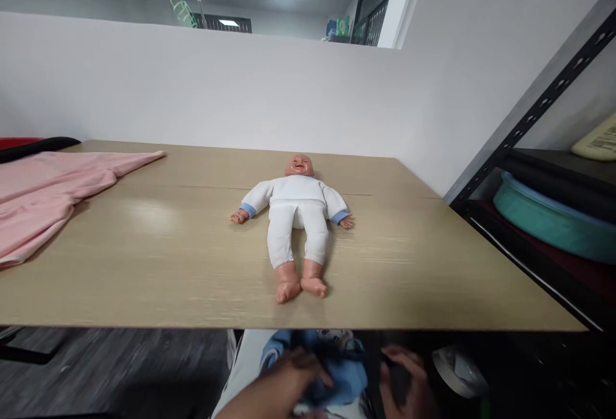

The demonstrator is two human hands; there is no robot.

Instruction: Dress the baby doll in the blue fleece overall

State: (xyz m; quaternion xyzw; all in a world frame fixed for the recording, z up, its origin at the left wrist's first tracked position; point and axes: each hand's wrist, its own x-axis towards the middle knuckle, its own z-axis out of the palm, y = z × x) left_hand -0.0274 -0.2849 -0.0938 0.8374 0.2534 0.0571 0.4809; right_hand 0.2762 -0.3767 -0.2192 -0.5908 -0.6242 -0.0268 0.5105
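A baby doll [298,220] lies on its back on the tabletop, its feet toward me. It wears a white top with blue cuffs and white trousers. Below the table's front edge, a blue patterned garment [344,380] is bunched up at lap height. My left hand [301,371] is on this garment, its fingers bent into the cloth and blurred by motion. Just right of the garment is my right hand [407,380], thumb and fingers curved and apart, with only a dark gap visible between them.
A pink cloth [43,194] is spread on the left of the wooden table [409,271]. On the right, a black shelf rack [534,101] holds a teal basin [553,220] and a pale bottle [599,140]. A white round object [459,371] sits low under the table. A white partition [216,85] stands behind.
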